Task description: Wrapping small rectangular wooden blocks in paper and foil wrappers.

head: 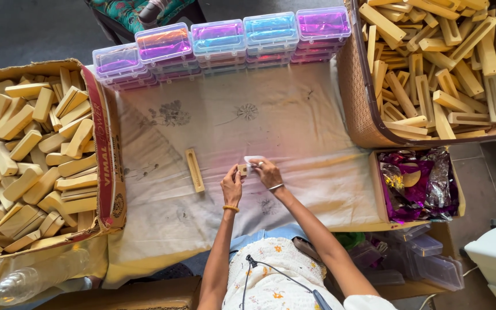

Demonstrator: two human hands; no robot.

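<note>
A small wooden piece is pinched at the centre of the frame by the closed fingers of the left hand, and a white scrap is gripped against it by the right hand. A wooden tray lies just left on the cloth; a box of wooden blocks is seen at far left.

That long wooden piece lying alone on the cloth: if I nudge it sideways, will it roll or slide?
The wooden piece looks flat-sided and rigid, so it would probably slide, not roll. The cloth under it is wrinkled and may bunch or drag. It seems slim and likely light, like the blocks in the box.
</note>
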